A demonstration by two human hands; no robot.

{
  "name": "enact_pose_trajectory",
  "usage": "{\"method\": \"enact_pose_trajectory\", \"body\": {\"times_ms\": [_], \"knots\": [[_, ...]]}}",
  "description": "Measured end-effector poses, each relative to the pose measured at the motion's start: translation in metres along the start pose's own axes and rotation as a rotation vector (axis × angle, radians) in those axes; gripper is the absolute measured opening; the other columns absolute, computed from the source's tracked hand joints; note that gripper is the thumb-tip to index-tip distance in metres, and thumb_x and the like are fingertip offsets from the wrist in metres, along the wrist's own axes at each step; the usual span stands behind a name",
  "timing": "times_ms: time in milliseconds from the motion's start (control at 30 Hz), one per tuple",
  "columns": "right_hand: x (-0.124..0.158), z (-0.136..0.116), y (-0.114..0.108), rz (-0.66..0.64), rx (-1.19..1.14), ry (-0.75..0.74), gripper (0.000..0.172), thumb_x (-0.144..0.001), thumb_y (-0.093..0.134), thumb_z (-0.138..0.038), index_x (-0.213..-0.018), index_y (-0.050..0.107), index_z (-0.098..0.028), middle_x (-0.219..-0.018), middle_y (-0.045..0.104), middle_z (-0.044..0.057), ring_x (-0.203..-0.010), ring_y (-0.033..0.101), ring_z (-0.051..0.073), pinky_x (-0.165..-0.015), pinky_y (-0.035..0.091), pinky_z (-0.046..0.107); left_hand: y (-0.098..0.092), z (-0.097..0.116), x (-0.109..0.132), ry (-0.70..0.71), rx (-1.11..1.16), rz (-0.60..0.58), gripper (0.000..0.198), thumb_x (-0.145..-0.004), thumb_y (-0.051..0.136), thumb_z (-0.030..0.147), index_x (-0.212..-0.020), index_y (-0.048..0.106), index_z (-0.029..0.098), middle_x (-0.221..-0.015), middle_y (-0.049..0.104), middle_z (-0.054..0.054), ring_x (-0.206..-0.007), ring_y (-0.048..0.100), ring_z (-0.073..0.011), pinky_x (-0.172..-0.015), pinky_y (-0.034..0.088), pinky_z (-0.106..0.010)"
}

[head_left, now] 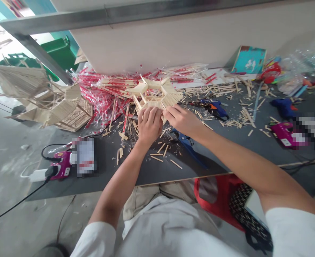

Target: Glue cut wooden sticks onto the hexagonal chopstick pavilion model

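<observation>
A pale wooden stick model (173, 97), star-like with an open middle, is held above the table in front of me. My left hand (150, 123) has its fingers curled over the model's near edge. Beside it, my right hand (182, 119) pinches the same edge close to the middle, its fingertips almost meeting the left ones. Whatever small piece may lie between the fingertips is hidden. Below the hands, cut wooden sticks (159, 154) lie scattered, and blue-handled cutters (191, 148) rest on the table just under my right forearm.
Red-marked chopstick packets (101, 85) pile up behind. A blue and orange glue gun (216, 109) lies to the right, another blue glue gun (284, 107) farther off. Purple power strips (62, 166) with cables sit left and right. A larger stick model (58, 103) stands at the left edge.
</observation>
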State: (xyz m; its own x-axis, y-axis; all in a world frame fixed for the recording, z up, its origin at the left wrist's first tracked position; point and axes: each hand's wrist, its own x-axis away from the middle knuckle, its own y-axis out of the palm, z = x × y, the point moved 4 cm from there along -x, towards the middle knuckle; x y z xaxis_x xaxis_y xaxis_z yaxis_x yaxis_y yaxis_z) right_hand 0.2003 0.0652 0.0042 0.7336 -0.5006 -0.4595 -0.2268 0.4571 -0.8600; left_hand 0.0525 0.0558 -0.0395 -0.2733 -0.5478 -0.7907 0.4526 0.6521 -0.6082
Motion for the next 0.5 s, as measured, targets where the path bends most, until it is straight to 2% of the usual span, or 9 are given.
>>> {"method": "enact_pose_trajectory", "body": {"times_ms": [200,500], "knots": [[-0.0023,0.0003,-0.0033,-0.005,0.048,-0.056,0.035,-0.106,0.036,-0.005,-0.111,0.070,-0.011,-0.098,0.070,0.013,-0.093,0.064,0.027,-0.079,0.056,0.040,-0.0001,0.0007,0.0008,0.012,-0.017,0.009,0.035,-0.100,0.053,0.019,-0.134,0.061,0.018,-0.128,0.075,-0.014,-0.126,0.066,-0.0293,-0.117,0.041,-0.049],[-0.0041,0.0028,-0.0015,-0.021,0.030,-0.046,0.037,-0.106,0.033,-0.004,-0.107,0.070,-0.013,-0.097,0.070,0.012,-0.092,0.064,0.025,-0.076,0.054,0.038,0.0006,0.0018,0.0014,0.011,-0.040,0.030,0.037,-0.100,0.053,0.020,-0.136,0.061,0.019,-0.128,0.075,-0.014,-0.126,0.066,-0.0289,-0.118,0.041,-0.050]]}}
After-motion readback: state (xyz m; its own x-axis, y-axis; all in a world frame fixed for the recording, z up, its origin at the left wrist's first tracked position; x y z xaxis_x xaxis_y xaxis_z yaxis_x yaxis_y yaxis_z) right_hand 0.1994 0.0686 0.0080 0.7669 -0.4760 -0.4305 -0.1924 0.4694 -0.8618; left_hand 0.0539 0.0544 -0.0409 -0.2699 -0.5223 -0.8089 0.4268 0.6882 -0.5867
